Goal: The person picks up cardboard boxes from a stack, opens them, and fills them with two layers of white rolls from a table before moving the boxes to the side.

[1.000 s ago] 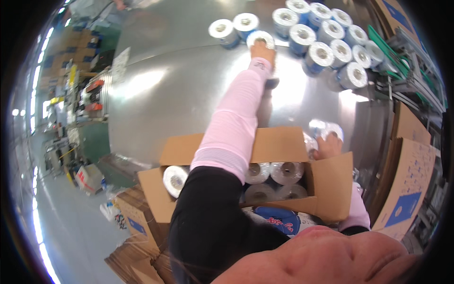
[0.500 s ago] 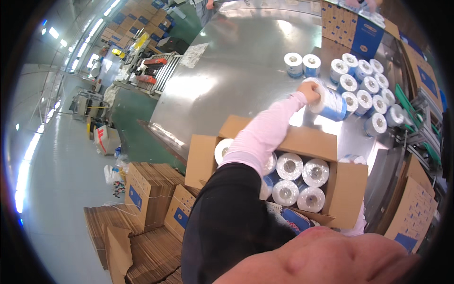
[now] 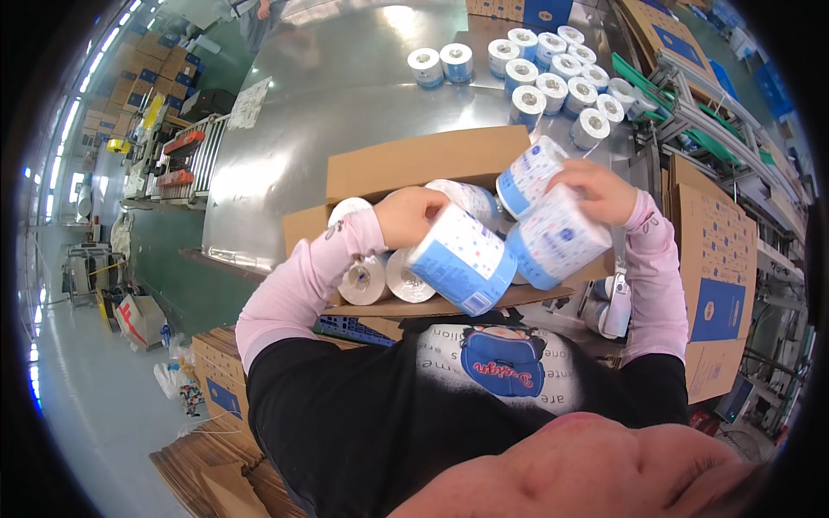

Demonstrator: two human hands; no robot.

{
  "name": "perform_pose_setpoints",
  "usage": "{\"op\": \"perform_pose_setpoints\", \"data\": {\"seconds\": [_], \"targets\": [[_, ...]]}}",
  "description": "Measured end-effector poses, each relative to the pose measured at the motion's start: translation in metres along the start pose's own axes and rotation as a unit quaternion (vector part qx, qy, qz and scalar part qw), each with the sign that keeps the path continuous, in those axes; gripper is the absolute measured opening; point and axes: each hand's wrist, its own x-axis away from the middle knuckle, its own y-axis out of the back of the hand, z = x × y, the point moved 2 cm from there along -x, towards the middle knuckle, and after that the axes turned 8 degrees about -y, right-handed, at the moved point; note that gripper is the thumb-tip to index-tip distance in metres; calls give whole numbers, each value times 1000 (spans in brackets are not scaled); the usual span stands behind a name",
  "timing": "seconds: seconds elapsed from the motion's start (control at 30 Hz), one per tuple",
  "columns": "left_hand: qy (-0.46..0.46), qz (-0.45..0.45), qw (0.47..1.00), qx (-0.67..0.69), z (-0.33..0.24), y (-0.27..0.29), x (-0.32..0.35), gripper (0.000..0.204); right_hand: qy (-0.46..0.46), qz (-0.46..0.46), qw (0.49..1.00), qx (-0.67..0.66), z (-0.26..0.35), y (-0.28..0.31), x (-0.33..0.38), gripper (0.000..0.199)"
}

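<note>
Over an open cardboard box (image 3: 414, 160), my left hand (image 3: 410, 216) is closed on the end of a tilted paper roll (image 3: 466, 263) in white and blue wrap. Another wrapped roll (image 3: 466, 200) lies behind its fingers; whether that one is held too is unclear. My right hand (image 3: 598, 192) grips a second tilted paper roll (image 3: 560, 237) from its right end. One more roll (image 3: 528, 177) leans just beyond, close to those fingers. Inside the box, rolls (image 3: 363, 281) stand with their white ends up at the left. The held rolls hide much of the box's right half.
A metal table (image 3: 332, 95) carries a cluster of wrapped rolls (image 3: 553, 86) at the far right and a pair of rolls (image 3: 440, 66) apart from them. Flattened cartons (image 3: 216, 449) are stacked lower left. A printed carton (image 3: 712, 293) stands at right, near a metal frame (image 3: 691, 95).
My left hand has come back from the far side of the table to above the box with wrapped rolls. My right hand, earlier out of sight, now grips a roll. The view has shifted.
</note>
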Motion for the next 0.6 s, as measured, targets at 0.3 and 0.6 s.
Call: {"op": "perform_pose_setpoints", "data": {"seconds": [0.3, 0.6], "targets": [[-186, -131, 880, -417, -9, -49, 27, 35, -87, 18, 931, 354, 30, -115, -25, 27], [-51, 95, 876, -470, -56, -53, 29, 27, -121, 53, 922, 363, 53, -117, 8, 29]]}}
